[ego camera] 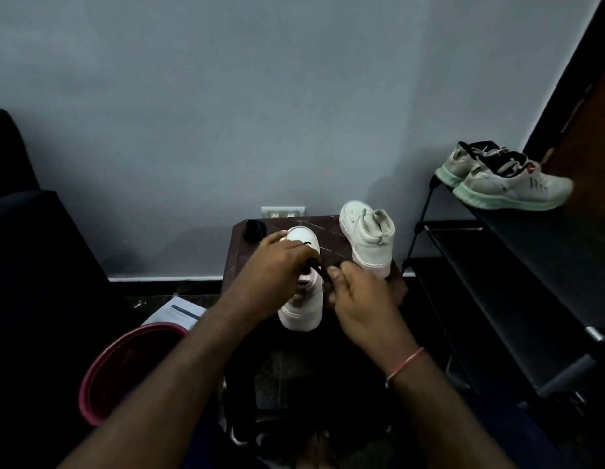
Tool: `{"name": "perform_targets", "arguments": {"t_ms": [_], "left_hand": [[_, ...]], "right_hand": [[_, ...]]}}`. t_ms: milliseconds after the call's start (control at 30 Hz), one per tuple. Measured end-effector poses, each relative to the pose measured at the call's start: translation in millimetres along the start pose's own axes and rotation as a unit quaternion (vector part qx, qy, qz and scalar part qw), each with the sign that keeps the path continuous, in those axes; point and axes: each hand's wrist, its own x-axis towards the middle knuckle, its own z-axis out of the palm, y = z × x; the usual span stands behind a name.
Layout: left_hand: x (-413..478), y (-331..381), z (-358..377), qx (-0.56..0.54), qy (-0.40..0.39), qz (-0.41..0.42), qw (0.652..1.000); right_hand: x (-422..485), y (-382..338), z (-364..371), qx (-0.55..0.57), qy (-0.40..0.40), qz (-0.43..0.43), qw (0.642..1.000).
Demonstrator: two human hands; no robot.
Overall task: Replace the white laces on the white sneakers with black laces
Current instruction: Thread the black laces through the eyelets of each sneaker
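A white sneaker (306,301) stands on a dark brown stool (335,253), toe pointing away from me. My left hand (277,265) rests over its tongue and eyelets, fingers pinched on a black lace (319,269). My right hand (357,296) is just right of the shoe, thumb and fingers closed on the same lace, which runs short and taut between both hands. The second white sneaker (368,236) sits at the stool's far right corner with no lace visible. A dark bundle (253,230), possibly another lace, lies at the stool's far left corner.
A pink bucket (101,377) sits low at my left with a paper sheet (177,313) behind it. A black shoe rack (504,265) stands on the right and carries a pair of grey-green running shoes (504,181). A grey wall is close behind the stool.
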Motion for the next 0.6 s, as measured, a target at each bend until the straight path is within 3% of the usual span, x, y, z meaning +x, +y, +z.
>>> {"name": "perform_targets", "arguments": {"t_ms": [67, 100, 133, 200, 267, 333, 367, 400, 467, 500, 533, 567, 600], "left_hand": [[13, -12, 9, -0.010, -0.008, 0.003, 1.000], [18, -15, 13, -0.025, -0.012, -0.005, 1.000], [24, -20, 20, -0.042, -0.032, -0.012, 0.999], [33, -18, 23, -0.084, -0.075, -0.060, 0.992], [35, -9, 24, -0.119, -0.063, -0.104, 0.985], [30, -3, 30, -0.134, -0.033, -0.119, 0.983], [28, -1, 35, -0.164, -0.013, -0.128, 0.978], [28, -4, 43, -0.160, -0.003, -0.122, 0.979], [31, -12, 47, -0.139, -0.033, -0.180, 0.973], [31, -15, 52, -0.140, -0.035, -0.188, 0.971], [31, -18, 57, -0.151, -0.014, -0.203, 0.968], [29, -20, 61, -0.143, -0.011, -0.214, 0.966], [28, -20, 62, -0.148, -0.010, -0.225, 0.963]], "right_hand": [[-6, -4, 1, 0.045, -0.077, 0.052, 0.995], [-11, -8, -1, 0.145, -0.139, 0.098, 0.975], [-15, -16, -5, 0.281, -0.208, 0.145, 0.926], [-17, -36, -14, 0.557, -0.271, 0.183, 0.764], [-7, -55, -16, 0.728, -0.207, 0.153, 0.635], [18, -67, -7, 0.808, -0.074, 0.126, 0.570], [34, -70, 0, 0.806, 0.003, 0.111, 0.581], [49, -69, 9, 0.770, 0.075, 0.094, 0.626], [75, -58, 26, 0.574, 0.169, 0.064, 0.799], [83, -48, 33, 0.432, 0.172, 0.036, 0.885], [87, -37, 37, 0.288, 0.145, 0.005, 0.947], [89, -24, 41, 0.157, 0.100, -0.022, 0.982], [89, -13, 42, 0.054, 0.057, -0.032, 0.996]]}}
